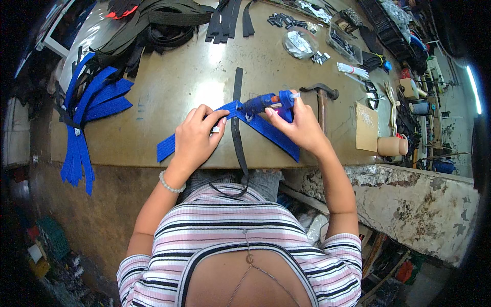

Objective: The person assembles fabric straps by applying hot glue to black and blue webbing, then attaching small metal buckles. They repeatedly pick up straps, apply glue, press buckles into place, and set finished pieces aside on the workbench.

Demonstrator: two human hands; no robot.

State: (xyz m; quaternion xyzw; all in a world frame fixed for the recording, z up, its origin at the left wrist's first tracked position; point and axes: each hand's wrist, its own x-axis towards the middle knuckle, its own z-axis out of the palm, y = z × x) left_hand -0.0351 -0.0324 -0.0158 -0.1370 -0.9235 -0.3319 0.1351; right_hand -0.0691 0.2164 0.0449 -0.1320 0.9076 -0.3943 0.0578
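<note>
At the near edge of the worktable (169,94), I see a blue webbing strap (273,134) laid out in a wide upside-down V, its peak meeting a narrow black strap (237,137) that trails over the edge toward the person's lap. The right hand (303,123) is wrapped firmly round a blue hot-glue gun (263,104), whose nozzle points left, right by that peak. The left hand (197,130) has its fingers bent nearly together over the strap's left arm, with a small white piece (215,130) showing beside the thumb; I can't tell whether they pinch the webbing or only press it. A claw hammer (321,105) lies right of the gun; more blue straps (76,148) droop off the table's left side.
</note>
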